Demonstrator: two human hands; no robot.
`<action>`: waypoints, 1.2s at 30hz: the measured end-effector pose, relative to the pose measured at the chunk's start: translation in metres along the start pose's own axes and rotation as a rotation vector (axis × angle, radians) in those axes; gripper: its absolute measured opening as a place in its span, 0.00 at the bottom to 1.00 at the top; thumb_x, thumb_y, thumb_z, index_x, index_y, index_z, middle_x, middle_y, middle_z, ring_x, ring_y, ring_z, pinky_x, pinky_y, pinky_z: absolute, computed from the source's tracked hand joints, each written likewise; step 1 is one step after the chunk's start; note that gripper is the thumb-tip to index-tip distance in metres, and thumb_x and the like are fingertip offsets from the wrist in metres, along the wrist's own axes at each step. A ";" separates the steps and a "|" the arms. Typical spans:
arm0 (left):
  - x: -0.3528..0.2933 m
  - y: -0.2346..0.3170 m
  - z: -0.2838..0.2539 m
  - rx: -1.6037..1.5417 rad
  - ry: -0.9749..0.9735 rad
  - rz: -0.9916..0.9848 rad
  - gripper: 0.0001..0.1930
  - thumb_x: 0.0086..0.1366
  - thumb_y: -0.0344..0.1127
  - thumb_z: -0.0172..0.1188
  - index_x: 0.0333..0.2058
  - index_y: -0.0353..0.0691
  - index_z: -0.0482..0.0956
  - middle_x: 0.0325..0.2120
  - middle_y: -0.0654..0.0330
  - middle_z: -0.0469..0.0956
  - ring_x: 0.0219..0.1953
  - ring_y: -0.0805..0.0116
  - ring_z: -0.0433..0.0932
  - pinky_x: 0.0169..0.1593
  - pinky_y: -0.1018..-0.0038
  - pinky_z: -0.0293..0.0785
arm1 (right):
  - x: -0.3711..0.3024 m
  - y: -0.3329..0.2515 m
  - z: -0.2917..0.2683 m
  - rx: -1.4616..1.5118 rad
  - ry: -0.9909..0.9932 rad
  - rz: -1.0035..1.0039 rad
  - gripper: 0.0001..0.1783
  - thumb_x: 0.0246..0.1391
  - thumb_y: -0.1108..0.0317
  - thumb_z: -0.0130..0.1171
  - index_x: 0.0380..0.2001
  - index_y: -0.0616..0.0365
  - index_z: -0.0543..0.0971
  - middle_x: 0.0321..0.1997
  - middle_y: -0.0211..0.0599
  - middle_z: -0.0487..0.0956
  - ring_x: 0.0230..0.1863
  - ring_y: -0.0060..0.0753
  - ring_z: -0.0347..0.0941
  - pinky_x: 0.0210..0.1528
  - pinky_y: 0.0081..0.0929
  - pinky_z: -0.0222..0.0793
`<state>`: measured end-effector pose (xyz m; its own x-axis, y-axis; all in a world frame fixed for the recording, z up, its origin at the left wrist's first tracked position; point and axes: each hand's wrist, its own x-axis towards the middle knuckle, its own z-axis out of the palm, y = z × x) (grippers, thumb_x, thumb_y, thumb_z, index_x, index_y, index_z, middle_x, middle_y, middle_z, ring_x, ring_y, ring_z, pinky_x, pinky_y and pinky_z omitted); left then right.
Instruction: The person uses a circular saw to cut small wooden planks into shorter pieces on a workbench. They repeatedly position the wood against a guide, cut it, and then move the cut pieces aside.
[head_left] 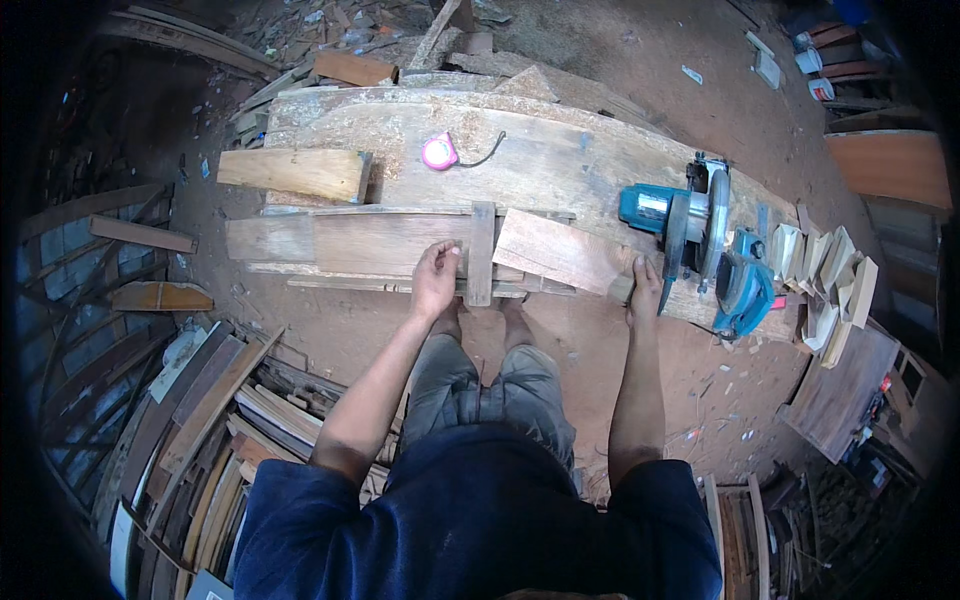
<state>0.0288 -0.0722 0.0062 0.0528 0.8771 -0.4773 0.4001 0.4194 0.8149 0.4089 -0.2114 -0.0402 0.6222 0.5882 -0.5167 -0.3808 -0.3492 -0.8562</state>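
Note:
My right hand (646, 288) grips the right end of a short, light-brown wooden board (562, 253), its fingers at the end edge. The board lies slanted, its left end beside a narrow dark wood strip (481, 250) set crosswise over longer planks. My left hand (437, 278) is just left of that strip, above a long brown plank (375, 243). Its fingers are curled with the tips together; whatever they may hold is too small to make out.
On the workbench (560, 150) lie a pink tape measure (438, 152) and a thick wood block (290, 172). A teal circular saw (680, 215) stands close to my right hand, with a second teal power tool (745, 285) beyond it. Wood pieces (830, 280) are stacked at the right end.

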 end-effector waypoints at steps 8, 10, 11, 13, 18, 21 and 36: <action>0.021 0.003 0.039 -0.119 0.023 -0.034 0.20 0.74 0.44 0.58 0.53 0.31 0.80 0.42 0.53 0.85 0.44 0.67 0.82 0.52 0.71 0.76 | 0.014 0.002 -0.005 -0.243 0.054 -0.058 0.37 0.66 0.57 0.64 0.66 0.77 0.67 0.69 0.56 0.71 0.68 0.39 0.68 0.71 0.31 0.60; 0.017 0.005 0.044 -0.053 0.046 -0.019 0.20 0.72 0.44 0.61 0.53 0.32 0.81 0.41 0.51 0.85 0.44 0.65 0.83 0.51 0.70 0.77 | 0.018 0.004 -0.007 -0.202 0.054 -0.048 0.37 0.65 0.57 0.64 0.65 0.77 0.68 0.69 0.57 0.71 0.68 0.39 0.68 0.70 0.29 0.62; 0.013 0.007 0.046 -0.001 0.058 -0.016 0.20 0.71 0.43 0.62 0.53 0.33 0.81 0.41 0.51 0.85 0.43 0.64 0.83 0.50 0.69 0.77 | 0.019 0.003 -0.005 -0.181 0.056 -0.044 0.36 0.65 0.57 0.65 0.65 0.77 0.69 0.69 0.57 0.71 0.68 0.39 0.68 0.69 0.29 0.62; 0.014 -0.009 0.042 0.016 0.099 0.023 0.21 0.68 0.42 0.64 0.53 0.34 0.81 0.40 0.49 0.85 0.41 0.60 0.84 0.48 0.67 0.79 | 0.019 -0.001 0.012 -0.219 -0.016 -0.045 0.37 0.65 0.57 0.66 0.64 0.78 0.69 0.68 0.58 0.71 0.67 0.38 0.69 0.68 0.29 0.63; 0.011 0.000 0.042 0.266 0.239 0.250 0.20 0.73 0.43 0.60 0.50 0.30 0.82 0.41 0.54 0.85 0.41 0.69 0.81 0.49 0.72 0.77 | 0.034 0.006 0.041 -0.256 -0.056 -0.168 0.37 0.64 0.60 0.67 0.64 0.81 0.68 0.65 0.55 0.74 0.63 0.35 0.72 0.66 0.28 0.66; 0.019 -0.014 0.043 0.073 0.220 0.092 0.19 0.74 0.45 0.56 0.48 0.32 0.84 0.39 0.50 0.86 0.41 0.66 0.83 0.49 0.70 0.77 | 0.046 0.013 0.047 -0.129 -0.141 -0.102 0.33 0.65 0.59 0.66 0.62 0.77 0.72 0.62 0.51 0.76 0.61 0.34 0.72 0.64 0.27 0.67; 0.030 -0.024 0.047 -0.209 0.363 0.030 0.17 0.70 0.44 0.65 0.45 0.34 0.87 0.32 0.59 0.87 0.33 0.76 0.81 0.41 0.76 0.76 | -0.002 -0.024 0.088 -0.863 -0.207 -0.578 0.44 0.55 0.47 0.72 0.63 0.67 0.69 0.64 0.53 0.70 0.62 0.46 0.66 0.66 0.42 0.61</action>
<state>0.0642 -0.0673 -0.0433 -0.2797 0.8995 -0.3357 0.2074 0.3980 0.8936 0.3564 -0.1405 -0.0179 0.3945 0.9147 -0.0876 0.6010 -0.3290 -0.7284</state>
